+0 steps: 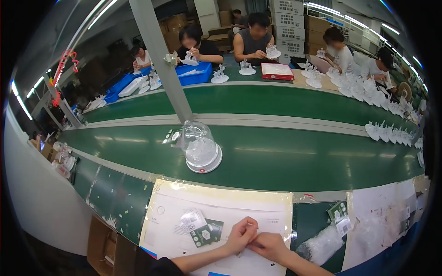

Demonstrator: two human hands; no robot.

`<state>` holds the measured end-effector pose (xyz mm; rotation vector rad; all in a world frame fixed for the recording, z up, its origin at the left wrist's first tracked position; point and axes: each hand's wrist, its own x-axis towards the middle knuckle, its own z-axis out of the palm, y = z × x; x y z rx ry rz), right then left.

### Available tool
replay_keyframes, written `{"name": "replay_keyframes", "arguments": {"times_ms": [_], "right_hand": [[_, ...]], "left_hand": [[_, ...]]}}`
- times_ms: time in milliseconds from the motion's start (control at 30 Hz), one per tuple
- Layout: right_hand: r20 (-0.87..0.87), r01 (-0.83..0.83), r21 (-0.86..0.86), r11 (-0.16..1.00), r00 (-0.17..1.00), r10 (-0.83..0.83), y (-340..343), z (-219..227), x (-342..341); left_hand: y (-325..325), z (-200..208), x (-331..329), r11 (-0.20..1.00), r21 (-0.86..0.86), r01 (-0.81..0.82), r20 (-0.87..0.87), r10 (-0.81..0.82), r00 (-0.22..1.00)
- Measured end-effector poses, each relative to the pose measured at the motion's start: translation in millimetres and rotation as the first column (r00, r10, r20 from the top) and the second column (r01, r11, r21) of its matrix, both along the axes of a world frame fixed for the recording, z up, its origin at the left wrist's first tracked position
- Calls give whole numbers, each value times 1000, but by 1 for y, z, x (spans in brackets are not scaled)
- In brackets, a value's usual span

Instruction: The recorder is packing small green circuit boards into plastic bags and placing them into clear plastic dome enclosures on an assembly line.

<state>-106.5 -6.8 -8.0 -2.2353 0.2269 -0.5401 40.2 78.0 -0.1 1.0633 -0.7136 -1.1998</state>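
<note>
Over a white paper sheet (pixel 170 207) on the bench, my left hand (pixel 243 235) and my right hand (pixel 269 247) meet, fingers curled and pressed together. Whatever they pinch is too small or hidden to name. Just left of my left hand lie green printed cards (pixel 202 236) and a clear, label-bearing plastic piece (pixel 193 219), overlapping on the sheet. Beyond the sheet, a clear dome (pixel 198 134) on a round white base (pixel 204 166) stands on the green conveyor belt, with a green tag hanging at its left side.
To my right lie a clear plastic bag bundle (pixel 317 246) and a green card (pixel 338 210). An open cardboard box (pixel 102 244) sits low at left. A grey post (pixel 163 60) rises past the belt. Several people work opposite, among white figurines (pixel 363 89) and blue bins (pixel 195 76).
</note>
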Motion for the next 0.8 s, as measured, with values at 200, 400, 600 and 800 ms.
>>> {"name": "replay_keyframes", "arguments": {"times_ms": [200,400,600,800], "right_hand": [[-124,86,272,958,991,-53,10,11,-3],[-44,151,368,917,988,-146,8,18,-7],[6,142,364,921,988,-155,1,5,-17],[37,270,530,804,940,-340,-3,16,-13]], "left_hand": [[-1,1,-4,999,1,41,-57,-41,998],[2,-4,-8,999,16,38,-53,-37,998],[6,-4,-13,994,62,88,-22,-87,996],[6,-9,-16,996,-28,81,75,-79,994]]}}
